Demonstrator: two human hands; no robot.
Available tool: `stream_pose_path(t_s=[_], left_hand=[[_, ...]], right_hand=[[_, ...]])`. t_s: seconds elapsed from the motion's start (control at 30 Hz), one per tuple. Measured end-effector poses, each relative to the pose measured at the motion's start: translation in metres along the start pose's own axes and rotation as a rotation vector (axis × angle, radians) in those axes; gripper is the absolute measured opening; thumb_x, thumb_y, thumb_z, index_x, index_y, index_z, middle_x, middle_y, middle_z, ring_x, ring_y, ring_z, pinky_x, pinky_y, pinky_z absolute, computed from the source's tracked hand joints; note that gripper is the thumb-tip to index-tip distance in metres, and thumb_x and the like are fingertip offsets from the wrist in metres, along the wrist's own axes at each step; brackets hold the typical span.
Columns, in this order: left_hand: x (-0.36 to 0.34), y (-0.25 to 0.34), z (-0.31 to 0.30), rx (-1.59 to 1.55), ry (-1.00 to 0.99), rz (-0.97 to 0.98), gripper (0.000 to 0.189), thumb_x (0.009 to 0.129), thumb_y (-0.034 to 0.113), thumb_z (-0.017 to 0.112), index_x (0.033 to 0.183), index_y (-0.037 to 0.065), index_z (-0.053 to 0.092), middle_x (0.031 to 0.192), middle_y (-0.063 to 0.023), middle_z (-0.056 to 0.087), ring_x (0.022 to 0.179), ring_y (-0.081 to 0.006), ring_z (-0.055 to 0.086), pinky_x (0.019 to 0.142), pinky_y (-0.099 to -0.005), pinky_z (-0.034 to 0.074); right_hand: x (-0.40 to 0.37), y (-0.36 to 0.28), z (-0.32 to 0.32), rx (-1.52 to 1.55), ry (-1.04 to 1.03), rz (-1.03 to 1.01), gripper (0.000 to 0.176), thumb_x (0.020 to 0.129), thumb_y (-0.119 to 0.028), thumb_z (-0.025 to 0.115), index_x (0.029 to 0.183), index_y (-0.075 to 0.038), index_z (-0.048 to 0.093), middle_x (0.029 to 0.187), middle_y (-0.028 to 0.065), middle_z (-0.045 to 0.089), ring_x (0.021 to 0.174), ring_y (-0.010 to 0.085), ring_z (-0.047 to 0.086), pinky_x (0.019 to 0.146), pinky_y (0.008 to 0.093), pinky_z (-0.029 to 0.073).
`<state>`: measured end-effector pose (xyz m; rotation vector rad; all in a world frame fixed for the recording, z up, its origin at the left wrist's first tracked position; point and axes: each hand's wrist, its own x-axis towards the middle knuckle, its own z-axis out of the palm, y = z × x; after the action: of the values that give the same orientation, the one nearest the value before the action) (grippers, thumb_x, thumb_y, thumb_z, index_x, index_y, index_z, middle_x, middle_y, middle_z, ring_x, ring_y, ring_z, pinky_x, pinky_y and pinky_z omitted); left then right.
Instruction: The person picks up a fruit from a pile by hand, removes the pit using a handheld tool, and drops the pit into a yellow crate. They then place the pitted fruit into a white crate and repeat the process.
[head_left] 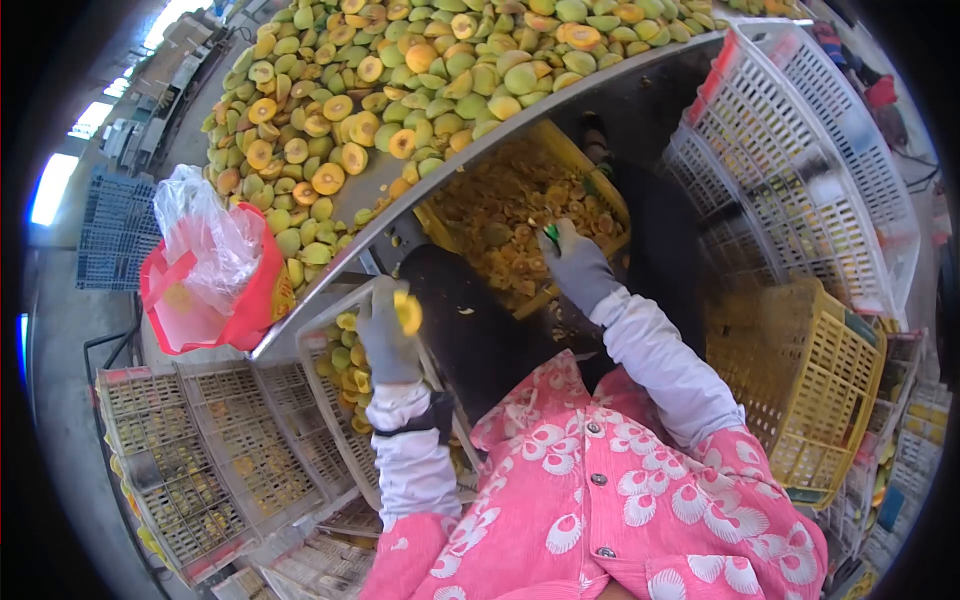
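My left hand (391,340), in a grey glove, is closed on a yellow-orange fruit half (407,313). It is above a light-coloured crate (346,474) of green and yellow fruit halves, near the table edge. My right hand (580,266), also gloved, grips a small green-handled tool (551,233); its working end is too small to make out. Below that hand, between my knees, a yellow crate (616,206) holds orange-brown fruit scraps (490,215). On the metal table (378,180) lies a large heap of halved green fruit (440,70) with orange flesh.
A red bag (245,300) with clear plastic (200,240) sits at the table's left corner. White crates (790,150) lean at the right, above a yellow crate (800,400). More crates (210,440) stand at the lower left. A blue crate (110,230) is farther back.
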<state>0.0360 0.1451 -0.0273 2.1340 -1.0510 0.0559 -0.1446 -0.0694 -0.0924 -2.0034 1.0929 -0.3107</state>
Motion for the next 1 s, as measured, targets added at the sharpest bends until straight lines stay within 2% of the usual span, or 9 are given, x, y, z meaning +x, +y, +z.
stream_pose_path(t_s=[0.07,0.23,0.33,0.53,0.67,0.8,0.87,0.93,1.0], left_hand=[[-0.003,-0.030,-0.035,0.070,0.086,-0.401,0.016,0.090,0.013,0.060,0.099,0.001,0.065,0.091,-0.0166,0.067,0.084,-0.0269,0.064,0.077,-0.0369,0.051],[0.114,-0.068,-0.043,0.223,0.187,0.084,0.026,0.092,0.022,0.061,0.108,0.002,0.068,0.097,-0.0208,0.068,0.094,-0.0352,0.065,0.083,-0.0394,0.051],[0.216,-0.128,-0.007,0.520,0.064,-0.071,0.041,0.089,0.031,0.063,0.122,0.006,0.061,0.117,-0.0229,0.061,0.106,-0.0407,0.061,0.088,-0.0456,0.050],[0.278,-0.123,0.038,0.805,-0.306,-0.413,0.050,0.080,0.031,0.071,0.122,0.008,0.058,0.126,-0.0230,0.057,0.115,-0.0388,0.060,0.091,-0.0480,0.052],[0.253,-0.127,0.040,0.916,-0.396,-0.258,0.041,0.079,0.027,0.069,0.113,0.007,0.062,0.107,-0.0231,0.068,0.106,-0.0372,0.065,0.091,-0.0464,0.051],[0.223,-0.145,0.003,0.608,-0.347,-0.271,0.029,0.084,0.019,0.061,0.106,0.000,0.062,0.101,-0.0212,0.069,0.092,-0.0335,0.068,0.087,-0.0405,0.054],[0.198,-0.106,-0.011,-0.475,-0.252,-0.449,0.033,0.090,0.021,0.056,0.112,-0.003,0.060,0.108,-0.0172,0.066,0.095,-0.0254,0.067,0.083,-0.0336,0.054],[0.159,-0.043,-0.014,-0.312,-0.307,0.159,0.030,0.096,0.018,0.047,0.113,-0.003,0.061,0.112,-0.0113,0.062,0.097,-0.0205,0.064,0.082,-0.0294,0.054],[0.116,0.017,0.004,-1.175,-0.341,-0.235,0.033,0.101,0.022,0.041,0.116,-0.001,0.059,0.114,-0.0118,0.061,0.098,-0.0187,0.062,0.083,-0.0289,0.054]], right_hand=[[-0.004,0.000,0.003,0.066,0.006,0.005,0.032,0.097,-0.037,0.053,0.105,-0.006,0.050,0.085,0.0261,0.065,0.083,0.0454,0.063,0.072,0.0506,0.048],[-0.004,0.002,0.029,0.120,0.005,-0.135,0.029,0.095,-0.031,0.060,0.104,-0.005,0.051,0.076,0.0213,0.062,0.071,0.0429,0.062,0.063,0.0458,0.048],[-0.005,0.019,0.032,0.076,0.137,-0.254,0.026,0.095,-0.030,0.060,0.102,-0.004,0.056,0.078,0.0152,0.063,0.071,0.0327,0.066,0.062,0.0407,0.049],[-0.003,0.005,0.001,0.316,-0.073,0.334,0.024,0.095,-0.026,0.062,0.106,-0.007,0.056,0.081,0.0165,0.064,0.069,0.0262,0.064,0.064,0.0377,0.050],[0.001,-0.001,0.017,0.228,0.073,0.016,0.023,0.095,-0.026,0.062,0.105,-0.006,0.055,0.079,0.0174,0.062,0.068,0.0258,0.063,0.064,0.0380,0.049],[-0.008,-0.037,0.002,0.315,-0.065,-0.033,0.026,0.095,-0.030,0.059,0.105,-0.006,0.054,0.078,0.0190,0.062,0.070,0.0321,0.063,0.065,0.0417,0.049],[-0.015,-0.063,-0.011,0.377,-0.150,0.025,0.030,0.096,-0.035,0.058,0.108,-0.008,0.054,0.082,0.0203,0.065,0.074,0.0391,0.065,0.067,0.0447,0.050],[-0.021,-0.086,-0.019,0.679,-0.294,0.214,0.022,0.096,-0.025,0.061,0.101,-0.005,0.054,0.071,0.0169,0.057,0.063,0.0249,0.058,0.061,0.0383,0.047],[-0.024,-0.091,-0.004,0.660,-0.191,0.098,0.022,0.096,-0.024,0.061,0.101,-0.005,0.053,0.072,0.0162,0.058,0.063,0.0240,0.058,0.061,0.0377,0.047]])
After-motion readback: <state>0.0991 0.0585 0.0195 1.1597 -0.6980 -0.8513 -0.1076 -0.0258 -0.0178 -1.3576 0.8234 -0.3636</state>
